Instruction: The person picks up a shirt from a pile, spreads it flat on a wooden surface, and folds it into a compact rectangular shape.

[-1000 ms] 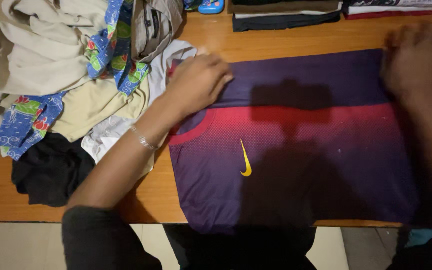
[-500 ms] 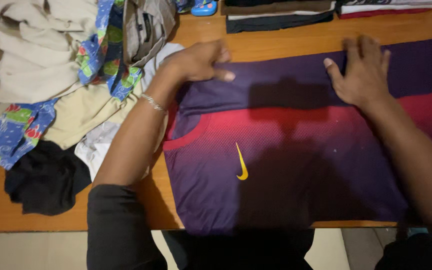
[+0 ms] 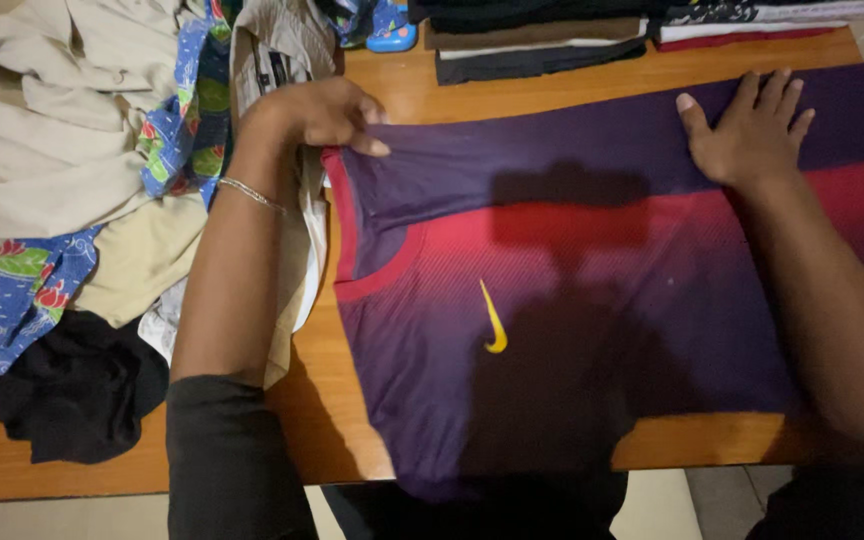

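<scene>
1. Nearest me, the hem side of the purple and red jersey [image 3: 592,330] hangs just over the front edge of the wooden table [image 3: 352,440]. It lies face up, with a small yellow mark on the chest.
2. The near half lies flat and unfolded. By my judgement the fold is only begun: the far long edge is turned in, while the near edge and the crosswise folds are left.
3. My left hand [image 3: 317,112] is closed in a pinch on the cloth at the shoulder, just beside the red collar.
4. My right hand [image 3: 752,130] lies flat, fingers spread, pressing the folded far strip down; it grips nothing.
5. Left of the jersey is a loose heap of clothes [image 3: 82,180], cream, blue-patterned and black.
6. Farthest off, a folded stack [image 3: 537,45] sits at the table's back edge.
</scene>
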